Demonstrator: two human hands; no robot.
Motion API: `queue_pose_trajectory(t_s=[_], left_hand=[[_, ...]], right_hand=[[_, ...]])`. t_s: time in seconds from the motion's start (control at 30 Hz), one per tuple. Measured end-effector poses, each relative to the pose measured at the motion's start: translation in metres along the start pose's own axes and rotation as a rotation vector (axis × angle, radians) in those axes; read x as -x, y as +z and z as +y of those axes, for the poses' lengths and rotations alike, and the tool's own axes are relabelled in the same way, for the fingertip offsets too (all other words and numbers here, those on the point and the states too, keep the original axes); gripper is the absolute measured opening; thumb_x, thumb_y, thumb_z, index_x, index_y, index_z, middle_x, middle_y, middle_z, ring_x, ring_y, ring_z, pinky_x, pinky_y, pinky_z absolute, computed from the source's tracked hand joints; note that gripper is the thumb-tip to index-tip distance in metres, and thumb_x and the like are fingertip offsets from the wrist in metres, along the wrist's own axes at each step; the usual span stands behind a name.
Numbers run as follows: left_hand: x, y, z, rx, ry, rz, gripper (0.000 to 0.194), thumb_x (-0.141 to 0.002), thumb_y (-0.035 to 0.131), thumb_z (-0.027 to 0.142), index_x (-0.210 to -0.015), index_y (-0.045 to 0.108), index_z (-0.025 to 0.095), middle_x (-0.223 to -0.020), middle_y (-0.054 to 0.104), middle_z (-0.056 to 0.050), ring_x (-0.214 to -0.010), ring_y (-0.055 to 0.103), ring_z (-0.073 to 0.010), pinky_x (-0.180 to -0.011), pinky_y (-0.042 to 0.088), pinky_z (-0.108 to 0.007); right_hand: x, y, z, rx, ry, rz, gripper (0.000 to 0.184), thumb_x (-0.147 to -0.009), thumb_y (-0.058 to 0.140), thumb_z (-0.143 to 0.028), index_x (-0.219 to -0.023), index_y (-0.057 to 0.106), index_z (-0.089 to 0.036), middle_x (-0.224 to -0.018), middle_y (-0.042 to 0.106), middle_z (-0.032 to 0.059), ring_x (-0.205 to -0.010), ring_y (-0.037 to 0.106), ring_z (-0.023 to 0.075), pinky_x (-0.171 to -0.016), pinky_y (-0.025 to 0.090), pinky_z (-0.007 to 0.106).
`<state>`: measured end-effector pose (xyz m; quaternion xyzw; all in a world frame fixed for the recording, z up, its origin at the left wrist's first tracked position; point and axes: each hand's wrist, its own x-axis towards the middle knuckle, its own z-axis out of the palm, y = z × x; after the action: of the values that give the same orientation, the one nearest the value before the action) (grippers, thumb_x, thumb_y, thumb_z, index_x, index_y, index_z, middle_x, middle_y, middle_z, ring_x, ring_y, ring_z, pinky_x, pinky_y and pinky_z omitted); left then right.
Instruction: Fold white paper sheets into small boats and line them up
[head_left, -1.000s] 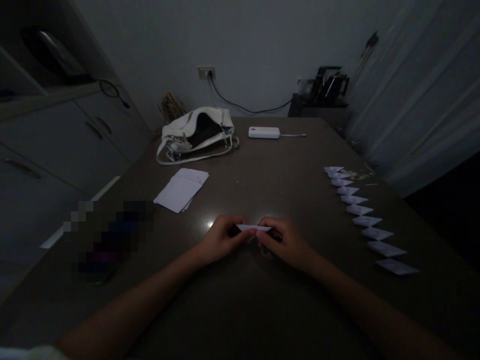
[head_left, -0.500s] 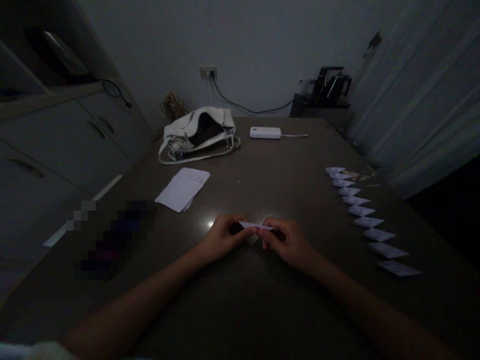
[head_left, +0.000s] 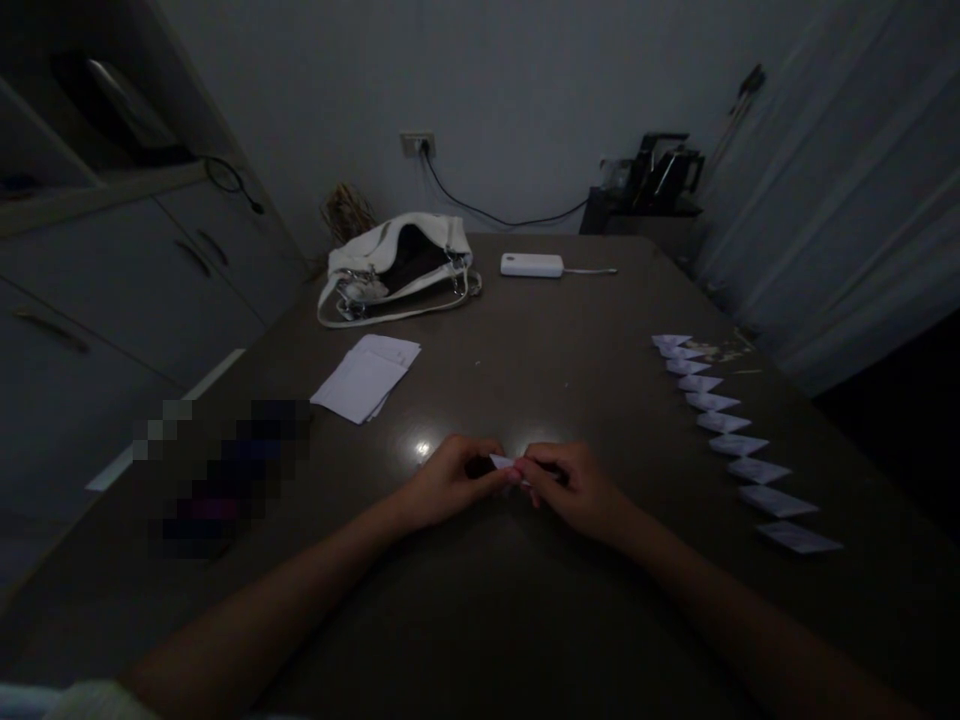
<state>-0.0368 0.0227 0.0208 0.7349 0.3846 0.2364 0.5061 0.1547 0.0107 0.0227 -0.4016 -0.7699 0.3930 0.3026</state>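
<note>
Between my two hands, close above the table (head_left: 480,610), is a small folded piece of white paper (head_left: 501,462). My left hand (head_left: 457,480) pinches its left side between thumb and fingers. From the other side, my right hand (head_left: 570,485) grips it, the thumb pressed on the paper. The fingers cover most of the paper, so its full shape is hidden. A row of several folded white paper pieces (head_left: 776,499) runs along the table's right side. To the left of my hands lies a stack of white paper sheets (head_left: 364,385).
A white handbag (head_left: 375,245) lies open at the back left. Beyond the middle is a white power bank (head_left: 531,265) with a short cable. An electric kettle (head_left: 673,178) stands past the far right corner. A blurred-out dark patch (head_left: 232,480) covers the table's left side.
The folded paper has turned and sunk lower between my fingers, so less of it shows. My right thumb has come down over it; both hands stay at nearly the same spot.
</note>
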Motion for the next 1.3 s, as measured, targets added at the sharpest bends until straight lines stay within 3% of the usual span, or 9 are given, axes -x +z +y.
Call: queue_pose_trajectory(t_s=[0.2,0.47,0.83,0.97,1.13,1.3], left_hand=[[-0.0001,-0.0025,0.0014,-0.042,0.047,0.011,0.034,-0.089,0.048,0.038,-0.073,0.062,0.011,-0.062,0.055,0.0,-0.059,0.051,-0.0098,-0.054,0.037,-0.018],[-0.0011,-0.0031,0.0047,-0.044,0.052,0.175,0.034,-0.088,0.05,0.036,-0.07,0.061,0.01,-0.059,0.054,0.0,-0.056,0.049,-0.0088,-0.051,0.035,-0.018],[-0.0025,-0.0028,0.0028,0.01,0.076,0.17,0.023,-0.083,0.059,0.032,-0.078,0.065,0.011,-0.07,0.063,-0.003,-0.063,0.055,-0.0108,-0.056,0.04,-0.018],[-0.0024,-0.0034,0.0043,0.006,0.067,0.241,0.024,-0.084,0.058,0.032,-0.076,0.064,0.01,-0.069,0.062,-0.003,-0.061,0.053,-0.01,-0.053,0.038,-0.017],[-0.0033,-0.0035,0.0033,0.004,0.062,0.201,0.028,-0.086,0.053,0.034,-0.074,0.061,0.011,-0.063,0.056,0.0,-0.057,0.048,-0.009,-0.052,0.035,-0.018],[-0.003,-0.0036,0.0017,-0.159,0.098,0.229,0.039,-0.09,0.044,0.037,-0.063,0.056,0.012,-0.056,0.05,0.002,-0.054,0.045,-0.0089,-0.052,0.032,-0.019]], right_hand=[[-0.0005,0.0008,0.0016,-0.027,-0.011,0.01,0.037,-0.091,0.043,-0.03,-0.059,0.054,-0.015,-0.053,0.053,-0.001,-0.049,0.048,0.0089,-0.049,0.033,0.021],[-0.0008,-0.0003,0.0025,-0.162,0.089,0.022,0.027,-0.086,0.051,-0.033,-0.068,0.058,-0.015,-0.056,0.054,-0.0006,-0.052,0.051,0.0103,-0.049,0.036,0.021],[-0.0013,0.0009,0.0001,-0.166,0.087,-0.002,0.028,-0.086,0.053,-0.031,-0.063,0.058,-0.015,-0.055,0.058,0.0004,-0.052,0.054,0.0107,-0.052,0.039,0.021],[-0.0023,0.0009,0.003,-0.194,0.097,0.059,0.03,-0.089,0.049,-0.034,-0.07,0.061,-0.014,-0.055,0.059,0.0004,-0.05,0.053,0.0103,-0.051,0.039,0.021],[-0.0015,-0.001,0.0023,-0.11,0.044,0.101,0.032,-0.089,0.05,-0.032,-0.064,0.061,-0.015,-0.054,0.06,0.001,-0.052,0.054,0.0107,-0.052,0.039,0.021],[-0.0004,0.0001,0.0028,-0.176,0.056,0.1,0.035,-0.09,0.047,-0.035,-0.066,0.062,-0.014,-0.054,0.06,0.0019,-0.05,0.054,0.0107,-0.05,0.038,0.021]])
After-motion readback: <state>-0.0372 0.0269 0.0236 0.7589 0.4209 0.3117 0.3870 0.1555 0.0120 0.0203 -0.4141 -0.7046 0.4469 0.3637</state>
